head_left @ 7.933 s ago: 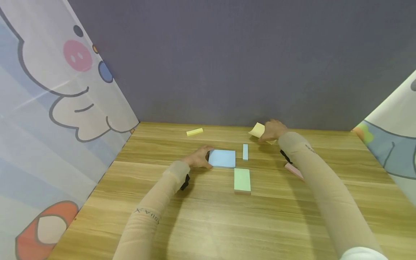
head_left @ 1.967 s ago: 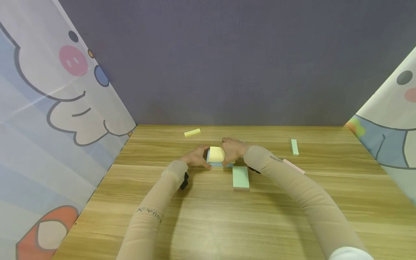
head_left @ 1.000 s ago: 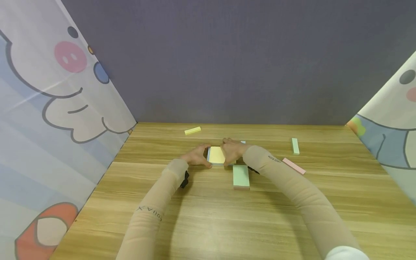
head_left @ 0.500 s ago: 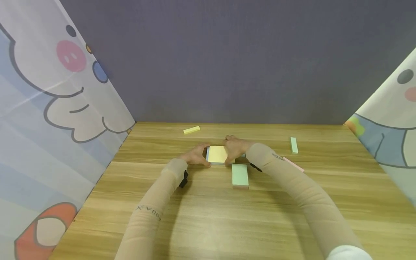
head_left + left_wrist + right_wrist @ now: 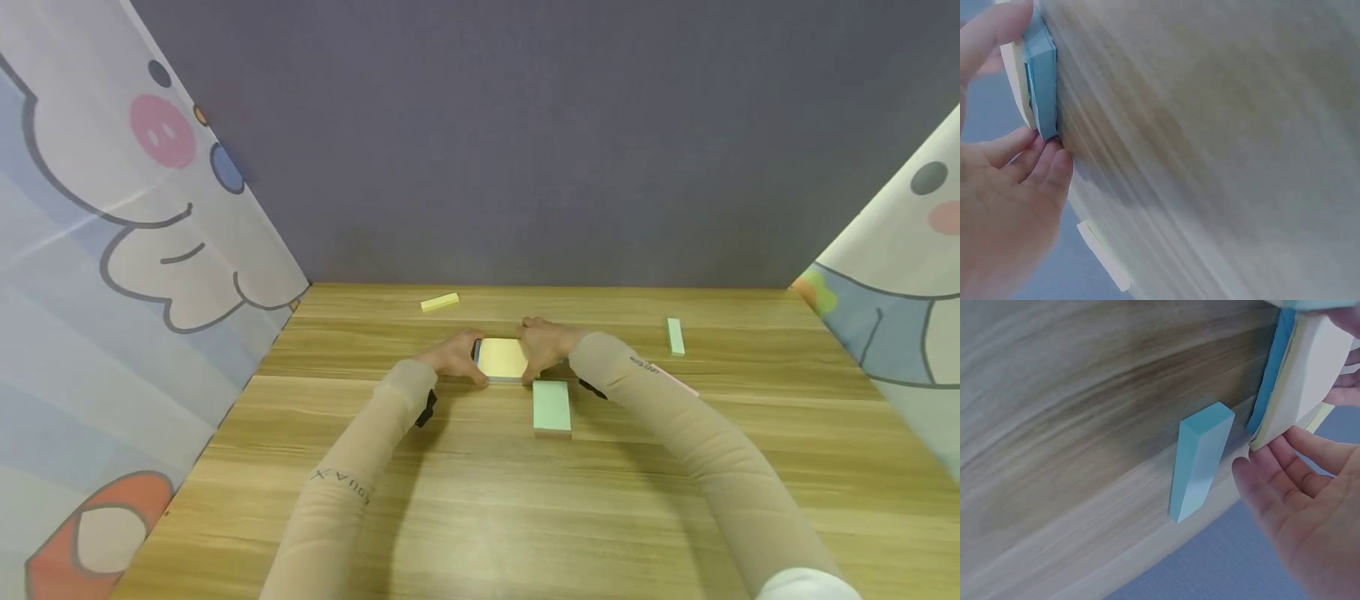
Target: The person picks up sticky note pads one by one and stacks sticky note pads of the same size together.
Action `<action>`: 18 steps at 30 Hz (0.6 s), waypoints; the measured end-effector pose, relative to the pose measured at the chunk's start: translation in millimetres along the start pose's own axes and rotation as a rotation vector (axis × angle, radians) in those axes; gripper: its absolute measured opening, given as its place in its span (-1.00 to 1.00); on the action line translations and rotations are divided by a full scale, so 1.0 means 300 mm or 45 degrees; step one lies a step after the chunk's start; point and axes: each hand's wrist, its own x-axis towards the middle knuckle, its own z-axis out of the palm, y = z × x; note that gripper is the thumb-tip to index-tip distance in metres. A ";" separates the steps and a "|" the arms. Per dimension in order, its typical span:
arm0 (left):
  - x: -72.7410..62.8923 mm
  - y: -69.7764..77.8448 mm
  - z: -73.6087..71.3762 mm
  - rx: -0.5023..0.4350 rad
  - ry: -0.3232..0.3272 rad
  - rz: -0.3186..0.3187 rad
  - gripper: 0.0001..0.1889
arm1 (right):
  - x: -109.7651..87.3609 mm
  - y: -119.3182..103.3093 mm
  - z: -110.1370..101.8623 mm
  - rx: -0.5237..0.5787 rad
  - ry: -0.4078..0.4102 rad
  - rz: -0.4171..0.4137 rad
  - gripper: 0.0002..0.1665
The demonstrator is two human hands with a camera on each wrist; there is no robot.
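Observation:
A yellow sticky note pad [image 5: 501, 358] lies flat on top of a blue sticky note pad [image 5: 1044, 81], whose edge shows at the left and front. Thumb and fingers of my left hand [image 5: 452, 357] grip the stack's left end, touching the blue pad in the left wrist view. My right hand [image 5: 546, 343] holds the yellow pad's right end between thumb and fingers. Just in front of the stack sits a thicker pad with a green top [image 5: 551, 407]. Beside the right fingers, a narrow blue block of notes [image 5: 1200, 462] lies on the table, mostly hidden in the head view.
A narrow yellow block [image 5: 439, 302] lies at the back left. Toward the right are a narrow green block [image 5: 676, 337] and a pink one [image 5: 678, 380], partly covered by the right sleeve. A grey panel [image 5: 480, 167] borders the wooden table's back edge [image 5: 360, 285].
The right hand has brought the yellow pad from the back right onto the blue pad. Over the last second the yellow pad has shifted slightly into line with it. The left hand has stayed put.

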 end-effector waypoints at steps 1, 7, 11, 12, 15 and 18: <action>0.000 0.002 -0.001 -0.004 -0.001 -0.002 0.01 | 0.000 0.000 0.001 -0.007 -0.001 -0.005 0.10; 0.002 0.010 -0.002 0.035 -0.009 -0.005 -0.02 | -0.002 -0.003 0.005 -0.022 -0.013 0.008 0.06; 0.007 0.008 -0.001 0.028 -0.003 -0.005 -0.01 | -0.006 -0.006 0.004 -0.013 -0.004 0.014 0.05; 0.007 0.007 -0.002 0.020 -0.001 -0.005 -0.01 | -0.006 -0.006 0.002 -0.017 0.002 0.010 0.05; 0.004 0.008 -0.006 0.011 0.001 -0.009 0.00 | -0.004 -0.006 -0.005 -0.014 0.015 0.003 0.05; -0.002 0.008 -0.013 0.020 0.008 -0.003 -0.02 | 0.000 -0.006 -0.013 -0.004 0.024 0.003 0.05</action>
